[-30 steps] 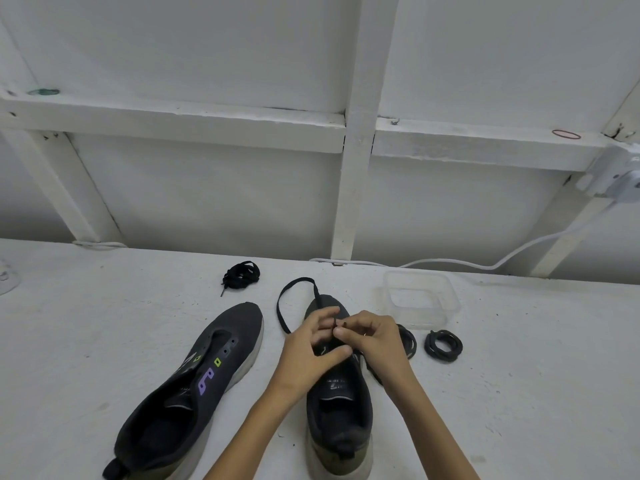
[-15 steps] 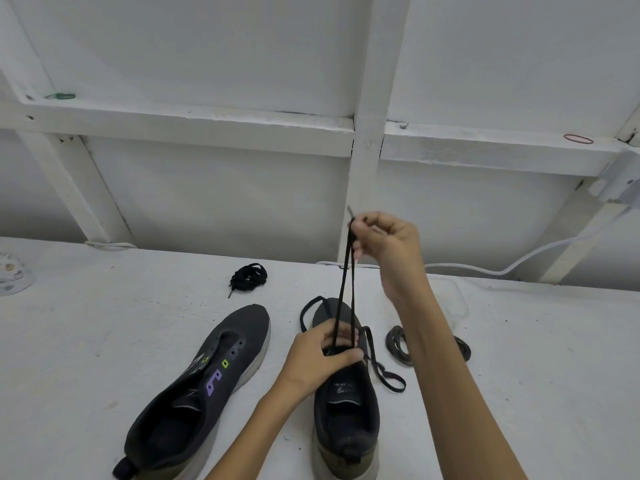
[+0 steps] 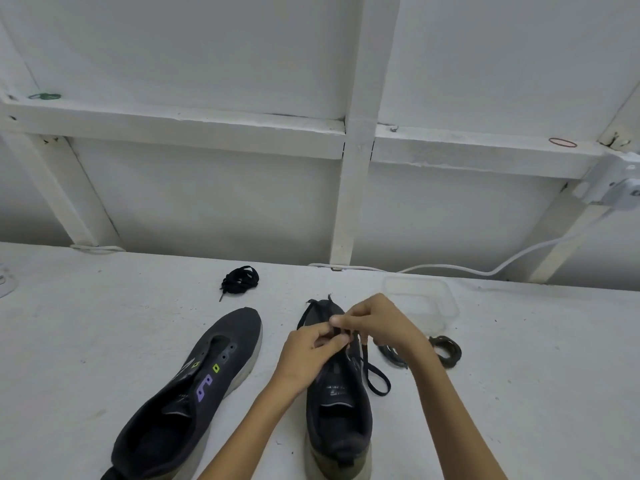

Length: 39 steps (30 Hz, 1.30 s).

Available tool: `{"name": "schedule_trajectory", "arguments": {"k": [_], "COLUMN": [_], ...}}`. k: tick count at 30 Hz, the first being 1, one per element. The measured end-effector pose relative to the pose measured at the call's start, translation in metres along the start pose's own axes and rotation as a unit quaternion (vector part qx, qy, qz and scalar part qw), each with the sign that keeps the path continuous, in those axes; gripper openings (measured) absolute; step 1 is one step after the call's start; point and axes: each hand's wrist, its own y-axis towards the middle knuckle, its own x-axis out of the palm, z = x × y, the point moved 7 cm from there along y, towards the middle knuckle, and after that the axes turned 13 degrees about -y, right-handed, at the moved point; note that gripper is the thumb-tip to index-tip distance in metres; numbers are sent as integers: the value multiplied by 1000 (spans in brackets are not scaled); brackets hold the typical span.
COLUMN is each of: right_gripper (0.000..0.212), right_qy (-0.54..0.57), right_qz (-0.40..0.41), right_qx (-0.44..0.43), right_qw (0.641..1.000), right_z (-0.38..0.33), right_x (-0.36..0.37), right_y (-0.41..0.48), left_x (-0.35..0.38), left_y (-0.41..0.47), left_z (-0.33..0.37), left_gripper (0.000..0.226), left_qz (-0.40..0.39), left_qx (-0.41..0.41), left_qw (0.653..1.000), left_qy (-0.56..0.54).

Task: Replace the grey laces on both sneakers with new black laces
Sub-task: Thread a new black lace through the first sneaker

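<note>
The sneaker [image 3: 337, 403] being worked on lies straight ahead of the person on the tabletop [image 3: 536, 375], long axis running away from the body: heel close, toe far. Both hands meet above its forward eyelets, so the next threading move, judging from this, turns on crossing from one eyelet row to the other, across that axis. The left hand [image 3: 310, 355] comes in from the near left and pinches the black lace [image 3: 363, 356] between thumb and forefinger. The right hand [image 3: 375, 323] reaches over from the right, fingers curled, and pinches the same lace just beyond. The left hand sits lower and closer to the tongue.

One slack loop of lace trails off the sneaker's right side onto the tabletop; another strand arcs round the left of the toe. The second sneaker [image 3: 194, 386] lies to the left, angled, with bare eyelets. A spare black lace [image 3: 240, 280] sits bundled beyond it, well apart from the hands. The grey laces [image 3: 446, 351] lie coiled to the right, near a clear tub [image 3: 446, 306].

The fingers cover the eyelets being laced, so which hole takes the tip, and where the tip is, cannot be made out. The right forearm hides part of one grey coil. Both heels run off the bottom edge.
</note>
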Motion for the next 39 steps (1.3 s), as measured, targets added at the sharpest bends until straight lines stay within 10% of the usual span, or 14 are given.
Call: {"name": "schedule_trajectory", "arguments": {"k": [10, 21, 27, 31, 39], "right_gripper": [12, 4, 34, 46, 19], "right_qy": [122, 329, 44, -159, 90], "right_qz": [121, 305, 137, -107, 93], "right_qx": [-72, -169, -13, 45, -78], "right_qw": [982, 877, 989, 980, 989], "right_z": [-27, -102, -51, -15, -29], "right_x": [-15, -122, -70, -7, -7], "right_y": [4, 33, 63, 30, 13], "left_x": [0, -1, -2, -1, -2], "left_y": [-1, -1, 1, 0, 2], "left_z": [3, 1, -5, -7, -3], "left_gripper": [13, 11, 22, 19, 10], "left_qz": [-7, -13, -9, -1, 2], "left_qx": [3, -10, -30, -34, -24], "left_qw": [1000, 999, 999, 999, 999], "left_qy": [29, 42, 24, 18, 36]}}
